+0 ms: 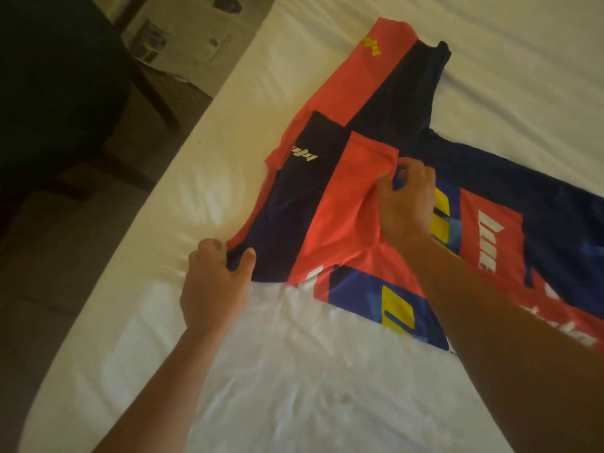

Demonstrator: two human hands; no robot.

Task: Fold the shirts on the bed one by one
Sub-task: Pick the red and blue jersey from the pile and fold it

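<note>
A long-sleeved jersey (346, 204) in coral red and navy with yellow and white lettering lies spread on the white bed (294, 371). One sleeve is doubled back across its body; the other stretches away toward the far side. My left hand (215, 282) pinches the fold of the near sleeve at the jersey's left edge. My right hand (407, 204) grips the cuff end of that sleeve on top of the chest, fingers curled into the cloth. The jersey's lower part runs off the right edge of view.
The bed's left edge (137, 243) runs diagonally from top middle to bottom left. Beyond it are a tan carpeted floor (65, 289), a dark piece of furniture (58, 80) at top left and papers (196, 37) on the floor.
</note>
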